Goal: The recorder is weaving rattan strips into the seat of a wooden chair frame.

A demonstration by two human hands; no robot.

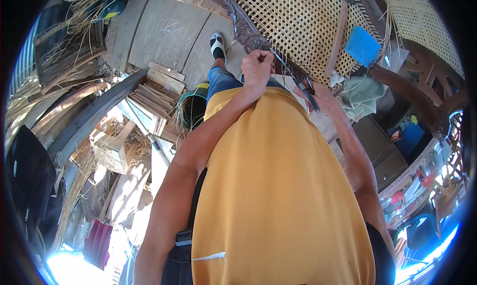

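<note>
A woven cane panel [298, 24] stretches before me in a dark carved wooden frame [243, 30]. At the frame's near edge my left hand [256, 70] is closed in a pinch; what lies between the fingertips is too small to make out. My right hand [323, 100] grips a pair of scissors [299, 82] by the dark handles. Their thin blades point up and left along the panel's edge, the tips close to my left fingers. Loose strand ends stick out along that edge near the blades.
On the panel rest a hammer [338, 39], a blue block [362, 46] and, at its near right corner, a green cloth [362, 97]. Left of my legs stand a dark green bucket [193, 110] and stacked wood strips [151, 100]. Cane strands [74, 200] lie at far left.
</note>
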